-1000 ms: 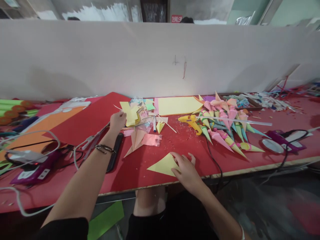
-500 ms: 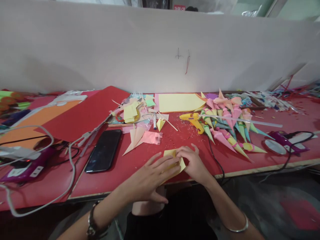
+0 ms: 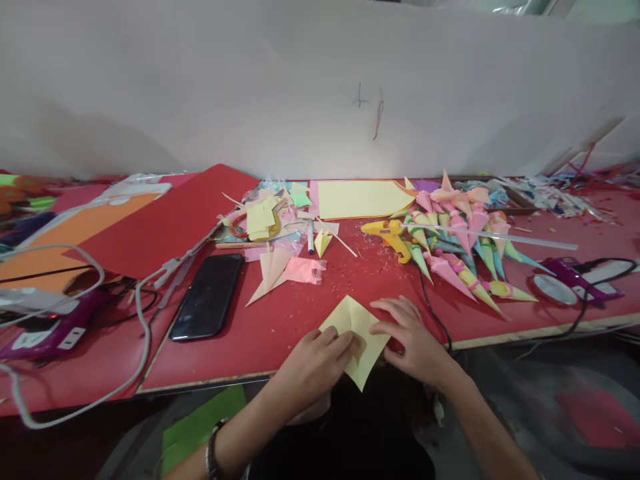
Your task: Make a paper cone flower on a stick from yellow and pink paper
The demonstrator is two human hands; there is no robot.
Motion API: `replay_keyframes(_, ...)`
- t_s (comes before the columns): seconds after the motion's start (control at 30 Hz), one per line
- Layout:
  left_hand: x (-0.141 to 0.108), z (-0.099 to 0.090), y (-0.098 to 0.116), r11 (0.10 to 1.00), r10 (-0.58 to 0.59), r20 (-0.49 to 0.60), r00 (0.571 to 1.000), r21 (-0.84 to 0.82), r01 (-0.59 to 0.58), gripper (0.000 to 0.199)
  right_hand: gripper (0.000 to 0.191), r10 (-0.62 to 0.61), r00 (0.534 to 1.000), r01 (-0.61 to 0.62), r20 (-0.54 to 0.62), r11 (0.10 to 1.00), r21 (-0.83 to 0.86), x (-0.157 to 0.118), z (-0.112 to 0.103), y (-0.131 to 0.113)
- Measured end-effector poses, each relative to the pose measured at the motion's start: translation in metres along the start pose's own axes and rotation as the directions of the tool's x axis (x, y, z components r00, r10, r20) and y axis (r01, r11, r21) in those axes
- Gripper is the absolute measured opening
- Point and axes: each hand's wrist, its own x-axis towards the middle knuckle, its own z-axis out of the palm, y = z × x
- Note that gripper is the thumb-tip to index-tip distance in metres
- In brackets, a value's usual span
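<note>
A square of yellow paper (image 3: pixel 349 313) with crease lines lies opened out at the table's front edge, one corner reaching over it. My left hand (image 3: pixel 320 360) grips the paper's left side, its fingers curled over the sheet. At the right corner of the sheet is my right hand (image 3: pixel 413 337), its fingers apart and the fingertips by the paper's edge. Beyond them sit a small folded yellow piece (image 3: pixel 323 243), a pink packet (image 3: pixel 305 270) and a peach folded paper (image 3: pixel 273 272).
A black phone (image 3: pixel 207 297) lies left of my hands. The yellow glue gun (image 3: pixel 387 235) rests beside a pile of paper cones (image 3: pixel 465 230). White cables (image 3: pixel 145 333) cross the left side. Yellow sheets (image 3: pixel 363 200) lie at the back by the wall.
The yellow paper was folded and mostly covered by my hands; now it is spread open. My right hand has moved right and opened, and my left hand's fingers have curled.
</note>
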Motion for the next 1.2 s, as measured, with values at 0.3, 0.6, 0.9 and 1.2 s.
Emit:
replay_keyframes(0.3, -0.007, 0.008, -0.013, 0.951, -0.212, -0.103, 0.972, -0.252, 0.18, 0.027, 0.014, 0.036, 0.999, -0.036, -0.034, 0.999, 0.0, -0.002, 0.004, -0.008)
replay_keyframes(0.6, -0.003, 0.004, -0.008, 0.963, -0.22, -0.046, 0.974, -0.171, 0.209, 0.029, 0.025, 0.005, 0.998, 0.0, -0.068, 0.997, 0.082, 0.001, 0.008, -0.004)
replay_keyframes(0.9, -0.003, 0.011, -0.011, 0.854, -0.461, -0.162, 0.873, -0.349, 0.386, 0.02, 0.021, 0.188, 0.982, -0.183, -0.01, 0.966, 0.182, 0.019, 0.002, -0.007)
replay_keyframes(1.2, 0.002, 0.001, -0.011, 0.76, -0.599, 0.037, 0.8, -0.288, 0.582, 0.026, 0.029, 0.245, 0.963, -0.248, -0.11, 0.968, -0.019, 0.023, 0.017, -0.004)
